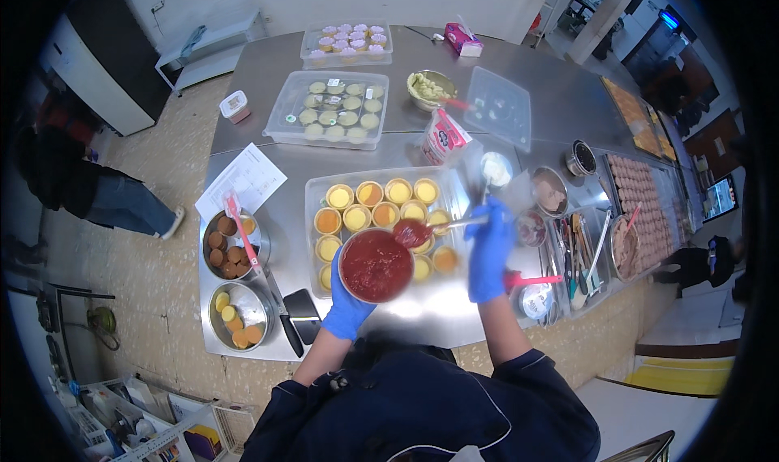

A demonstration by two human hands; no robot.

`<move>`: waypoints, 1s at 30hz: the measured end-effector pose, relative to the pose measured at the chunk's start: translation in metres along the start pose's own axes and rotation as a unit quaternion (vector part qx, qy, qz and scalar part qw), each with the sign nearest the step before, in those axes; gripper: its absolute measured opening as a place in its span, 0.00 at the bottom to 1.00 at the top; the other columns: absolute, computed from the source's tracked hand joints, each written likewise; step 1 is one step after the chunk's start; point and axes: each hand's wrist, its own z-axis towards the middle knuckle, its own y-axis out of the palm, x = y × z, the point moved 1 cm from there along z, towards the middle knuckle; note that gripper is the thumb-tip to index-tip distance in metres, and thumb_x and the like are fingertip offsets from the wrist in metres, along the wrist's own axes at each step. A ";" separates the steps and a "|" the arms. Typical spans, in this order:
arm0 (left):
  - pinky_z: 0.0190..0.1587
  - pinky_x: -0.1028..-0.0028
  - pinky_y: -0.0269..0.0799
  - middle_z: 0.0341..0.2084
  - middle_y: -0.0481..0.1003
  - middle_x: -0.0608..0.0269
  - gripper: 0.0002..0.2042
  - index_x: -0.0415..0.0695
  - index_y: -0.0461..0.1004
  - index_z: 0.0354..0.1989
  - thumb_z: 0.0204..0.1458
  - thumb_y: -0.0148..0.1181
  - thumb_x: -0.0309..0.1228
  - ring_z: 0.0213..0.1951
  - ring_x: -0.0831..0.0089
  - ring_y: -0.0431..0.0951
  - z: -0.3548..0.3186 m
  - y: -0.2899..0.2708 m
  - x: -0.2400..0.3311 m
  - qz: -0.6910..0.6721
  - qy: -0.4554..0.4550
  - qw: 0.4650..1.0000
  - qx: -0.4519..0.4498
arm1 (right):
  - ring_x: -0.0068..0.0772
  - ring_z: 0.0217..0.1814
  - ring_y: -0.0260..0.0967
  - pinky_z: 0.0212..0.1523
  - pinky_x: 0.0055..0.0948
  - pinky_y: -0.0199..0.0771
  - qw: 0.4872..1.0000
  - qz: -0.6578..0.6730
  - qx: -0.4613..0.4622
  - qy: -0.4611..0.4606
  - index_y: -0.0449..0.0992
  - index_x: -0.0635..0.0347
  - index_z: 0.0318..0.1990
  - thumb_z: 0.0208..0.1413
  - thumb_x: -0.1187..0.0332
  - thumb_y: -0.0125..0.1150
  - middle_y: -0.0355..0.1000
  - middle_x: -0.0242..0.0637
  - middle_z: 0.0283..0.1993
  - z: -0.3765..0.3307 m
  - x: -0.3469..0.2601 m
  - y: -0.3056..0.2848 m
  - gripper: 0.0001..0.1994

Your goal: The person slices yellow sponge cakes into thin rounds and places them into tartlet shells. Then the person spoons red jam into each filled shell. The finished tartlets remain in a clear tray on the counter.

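My right hand [490,249], in a blue glove, is closed around the handle of a spoon [430,228]. The spoon's long axis runs nearly level across the tabletop [406,316], its loaded head pointing to my left, handle toward my right. The red-filled head hangs just above the far rim of the bowl [376,265] and over the tray [381,210] of yellow cups. My right forearm rises from the near edge, wrist bent inward. My left hand [349,300], also gloved, cups the bowl of red sauce from below at its near-left side, forearm angled up from the near edge. The bowl sits over the tray's near edge. Two metal bowls [235,275] stand by the left edge.
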 end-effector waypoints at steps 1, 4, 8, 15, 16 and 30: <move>0.56 0.54 0.61 0.51 0.67 0.58 0.22 0.49 0.66 0.52 0.56 0.37 0.47 0.53 0.59 0.66 0.002 -0.001 0.002 0.001 0.001 1.000 0.003 | 0.19 0.21 0.64 0.20 0.17 0.67 1.000 -0.008 0.008 -0.009 0.65 0.62 0.44 0.62 0.65 0.40 0.68 0.36 0.29 0.014 0.003 -0.004 0.11; 0.55 0.54 0.63 0.50 0.68 0.57 0.22 0.48 0.66 0.52 0.56 0.37 0.48 0.52 0.57 0.67 0.000 -0.006 0.010 0.010 0.014 1.000 0.023 | 0.18 0.21 0.64 0.21 0.17 0.67 0.998 -0.034 0.031 -0.048 0.65 0.61 0.43 0.62 0.66 0.40 0.68 0.35 0.29 0.058 0.022 -0.014 0.10; 0.54 0.54 0.64 0.48 0.69 0.57 0.23 0.47 0.67 0.51 0.55 0.37 0.48 0.51 0.57 0.68 -0.007 -0.012 0.019 0.029 0.030 0.995 0.095 | 0.17 0.22 0.63 0.22 0.17 0.67 0.988 -0.103 0.000 -0.114 0.66 0.61 0.43 0.61 0.69 0.42 0.67 0.34 0.29 0.099 0.065 -0.018 0.08; 0.52 0.55 0.66 0.49 0.68 0.58 0.23 0.49 0.65 0.52 0.57 0.34 0.49 0.51 0.58 0.68 -0.024 -0.015 0.024 0.037 0.048 0.991 0.119 | 0.26 0.29 0.71 0.31 0.24 0.70 0.868 -0.408 -0.167 -0.230 0.69 0.61 0.44 0.59 0.70 0.45 0.73 0.37 0.34 0.107 0.110 -0.017 0.09; 0.53 0.55 0.65 0.49 0.69 0.58 0.23 0.48 0.66 0.51 0.56 0.35 0.49 0.51 0.58 0.68 -0.025 -0.016 0.024 0.050 0.053 0.990 0.122 | 0.31 0.32 0.73 0.33 0.26 0.71 0.878 -0.388 -0.159 -0.229 0.69 0.61 0.44 0.58 0.72 0.47 0.73 0.38 0.36 0.105 0.112 -0.017 0.09; 0.52 0.57 0.67 0.48 0.69 0.58 0.19 0.47 0.64 0.51 0.58 0.34 0.43 0.50 0.61 0.69 -0.033 -0.018 0.025 0.076 0.083 0.990 0.090 | 0.32 0.38 0.72 0.38 0.26 0.71 0.897 -0.349 -0.174 -0.207 0.69 0.61 0.44 0.55 0.77 0.48 0.73 0.38 0.38 0.089 0.118 -0.030 0.10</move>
